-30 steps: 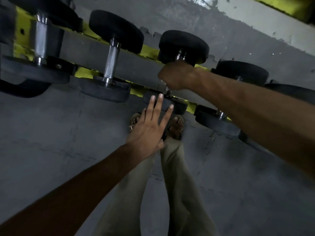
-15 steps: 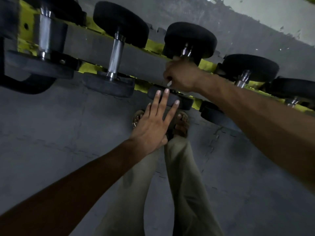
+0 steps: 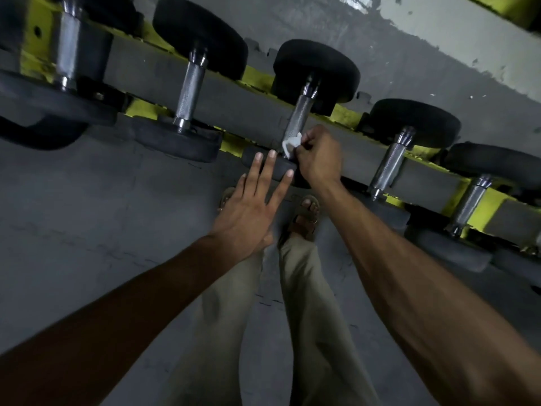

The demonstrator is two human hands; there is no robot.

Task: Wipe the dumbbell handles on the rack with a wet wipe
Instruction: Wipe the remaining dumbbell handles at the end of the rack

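While the right hand [image 3: 319,159] pinches a crumpled white wet wipe [image 3: 290,146] in curled fingers, it holds that wipe against the lower end of the knurled steel handle [image 3: 298,118] of the middle black round-headed dumbbell [image 3: 316,71]. This is just above the dumbbell's near rubber head [image 3: 276,169]. The left hand [image 3: 251,212] grasps nothing. Its fingers are straight and spread, with the fingertips lying over that near head, though contact cannot be confirmed. The dumbbell sits across the grey-and-yellow metal rack [image 3: 243,112], between a neighbouring dumbbell [image 3: 190,89] on the left and another dumbbell [image 3: 390,162] on the right. Below the arms, beige trousers [image 3: 307,288] and brown sandals [image 3: 306,218] stand on the grey matted floor [image 3: 87,215].
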